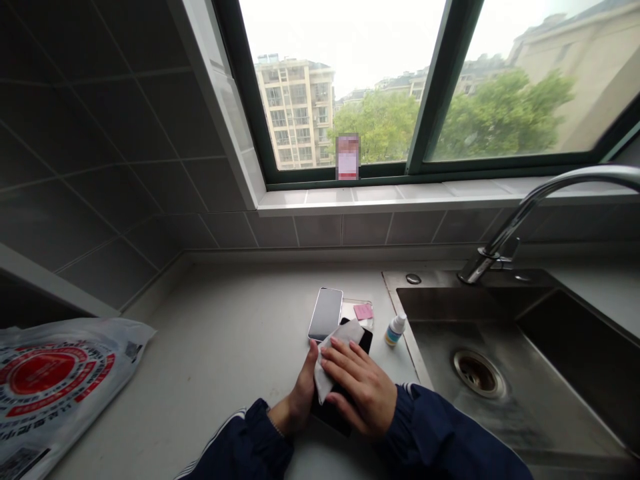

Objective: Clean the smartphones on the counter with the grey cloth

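Note:
My left hand point(300, 390) grips the left edge of a black, flat, tablet-like device point(333, 417), its thumb up along the side. Over the device's upper face lies a white cloth or wipe point(325, 373), and my right hand point(361, 387) presses it down with the fingers laid together. Much of the device is hidden under the cloth and hand. Just beyond it a phone point(326, 313) rests on the counter, dark screen up. Beside the phone is a clear case point(353, 303) with a pink card or piece point(363, 311) on it. A small white-capped spray bottle point(395, 329) stands to the right.
On the right, a steel sink point(417, 373) with a drain point(479, 373) and a curved faucet point(530, 207) is set into the white counter point(220, 347). A printed plastic bag point(75, 373) lies at far left. The window point(345, 87) is behind, with a blurred pink item point(348, 157) on its frame.

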Demonstrator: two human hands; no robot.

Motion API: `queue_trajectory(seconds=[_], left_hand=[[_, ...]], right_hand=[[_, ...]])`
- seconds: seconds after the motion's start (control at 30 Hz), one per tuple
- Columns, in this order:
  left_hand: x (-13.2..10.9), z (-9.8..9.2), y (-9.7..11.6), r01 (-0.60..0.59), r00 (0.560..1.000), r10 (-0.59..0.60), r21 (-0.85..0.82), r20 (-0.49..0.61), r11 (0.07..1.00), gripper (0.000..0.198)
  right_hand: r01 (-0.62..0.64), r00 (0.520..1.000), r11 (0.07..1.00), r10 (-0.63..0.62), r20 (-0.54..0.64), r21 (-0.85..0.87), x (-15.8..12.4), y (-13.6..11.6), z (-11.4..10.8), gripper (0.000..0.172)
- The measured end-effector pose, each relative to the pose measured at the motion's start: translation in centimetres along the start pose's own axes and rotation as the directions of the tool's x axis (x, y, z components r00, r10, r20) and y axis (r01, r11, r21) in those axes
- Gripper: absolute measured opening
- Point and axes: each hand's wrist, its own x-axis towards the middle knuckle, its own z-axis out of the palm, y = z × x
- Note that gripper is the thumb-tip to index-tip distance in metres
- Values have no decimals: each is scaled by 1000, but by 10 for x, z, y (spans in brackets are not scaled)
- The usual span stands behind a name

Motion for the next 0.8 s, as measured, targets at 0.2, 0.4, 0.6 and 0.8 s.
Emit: queue_trajectory(seconds=[0.2,0.4,0.6,0.8], left_hand=[[1,-3,0,-56,998,55,27,39,998,63],[-2,4,4,-29,993,24,44,118,999,71],[1,-2,2,-49,979,62,-74,194,996,68],[0,-2,4,-15,982,30,-78,189,997,70]], right_hand=[[-111,994,984,110,-18,-138,-3,8,2,56],[-209,972,964,187,-139,-165,-4,13,5,57],[-179,972,971,150,-180,-156,-4,12,3,53],[-199,963,971,170,-208,-130,-4,12,2,54]])
